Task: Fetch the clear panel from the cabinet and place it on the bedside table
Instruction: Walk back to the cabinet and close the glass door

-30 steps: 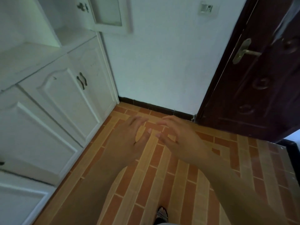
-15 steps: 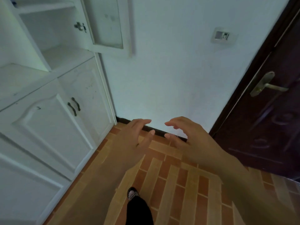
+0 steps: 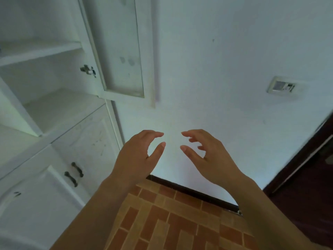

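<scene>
A white cabinet (image 3: 54, 112) fills the left side, its upper glass-paned door (image 3: 119, 51) swung open against the wall. The open shelves that show hold nothing I can make out; no clear panel and no bedside table are in view. My left hand (image 3: 138, 156) and my right hand (image 3: 207, 156) hover side by side in front of the white wall, to the right of the cabinet. Both have loosely curved fingers and hold nothing. They touch nothing.
Two closed lower cabinet doors carry dark handles (image 3: 73, 174). A wall socket (image 3: 282, 86) sits at the right on the white wall. A dark wooden door (image 3: 306, 177) stands at the far right. Orange brick-pattern floor tiles (image 3: 171, 222) lie below.
The view has tilted upward, so the upper cabinet shelves and glass door now show and less floor is seen. Both hands rose with it and drew slightly apart, still holding nothing.
</scene>
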A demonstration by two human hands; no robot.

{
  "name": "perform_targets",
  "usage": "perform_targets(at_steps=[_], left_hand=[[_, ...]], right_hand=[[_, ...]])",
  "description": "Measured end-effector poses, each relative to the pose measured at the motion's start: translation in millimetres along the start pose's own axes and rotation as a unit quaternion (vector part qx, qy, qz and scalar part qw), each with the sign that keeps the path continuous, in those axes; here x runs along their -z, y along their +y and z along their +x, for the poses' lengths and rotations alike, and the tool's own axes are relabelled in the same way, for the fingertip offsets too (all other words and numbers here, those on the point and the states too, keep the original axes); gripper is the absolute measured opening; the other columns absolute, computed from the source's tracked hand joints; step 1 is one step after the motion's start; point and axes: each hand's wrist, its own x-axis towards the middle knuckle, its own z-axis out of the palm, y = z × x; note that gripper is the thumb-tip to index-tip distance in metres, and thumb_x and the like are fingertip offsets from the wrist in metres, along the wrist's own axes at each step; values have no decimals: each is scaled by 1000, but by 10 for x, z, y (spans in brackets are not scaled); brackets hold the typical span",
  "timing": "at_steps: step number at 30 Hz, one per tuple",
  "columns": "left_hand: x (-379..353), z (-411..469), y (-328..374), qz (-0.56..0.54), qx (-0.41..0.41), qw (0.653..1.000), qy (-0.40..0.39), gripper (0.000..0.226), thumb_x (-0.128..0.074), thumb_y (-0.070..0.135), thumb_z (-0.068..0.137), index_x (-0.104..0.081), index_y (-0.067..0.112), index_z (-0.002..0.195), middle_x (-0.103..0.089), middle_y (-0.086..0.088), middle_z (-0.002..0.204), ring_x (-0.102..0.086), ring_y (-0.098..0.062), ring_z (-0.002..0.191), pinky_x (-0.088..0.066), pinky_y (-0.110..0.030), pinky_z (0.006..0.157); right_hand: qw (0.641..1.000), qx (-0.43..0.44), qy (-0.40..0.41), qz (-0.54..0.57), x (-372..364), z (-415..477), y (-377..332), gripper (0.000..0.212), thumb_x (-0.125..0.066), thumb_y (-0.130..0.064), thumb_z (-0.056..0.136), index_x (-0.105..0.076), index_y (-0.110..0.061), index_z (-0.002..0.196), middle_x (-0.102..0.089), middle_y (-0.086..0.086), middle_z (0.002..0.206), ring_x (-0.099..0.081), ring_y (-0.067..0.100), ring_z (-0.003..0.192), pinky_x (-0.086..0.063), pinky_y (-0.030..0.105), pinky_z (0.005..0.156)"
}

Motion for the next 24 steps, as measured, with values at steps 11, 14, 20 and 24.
perform_targets(at_steps=[11,14,20,24], left_hand=[[413,1325,-511,97,-6,993,64,45,-36,50,86,-52,29,123,-55,7,128,-49,-12,116,-31,-23,93],[495,1787,-539,116,-9,988,101,46,-37,49,85,-54,26,121,-57,5,124,-52,-13,111,-36,-24,90],[624,2748,-580,124,1,976,180,38,-44,42,91,-50,27,125,-50,6,132,-47,-12,118,-33,-24,96],[640,3258,-655,141,10,965,219,46,-43,45,90,-41,30,134,-38,6,144,-32,-13,133,-20,-26,104]], right_hand=[[995,76,21,60,-174,1760,236,40,-53,-42,86,-51,-25,122,-53,-11,121,-55,6,102,-49,31,89],[990,114,32,79,-107,2395,308,38,-54,-40,88,-51,-25,122,-54,-10,122,-54,4,101,-48,23,85],[976,163,54,136,87,3518,432,35,-56,-36,88,-51,-26,121,-52,-11,120,-53,4,103,-46,19,84],[966,172,77,179,106,4079,523,37,-56,-35,87,-49,-26,123,-51,-9,123,-52,3,104,-48,20,83]])
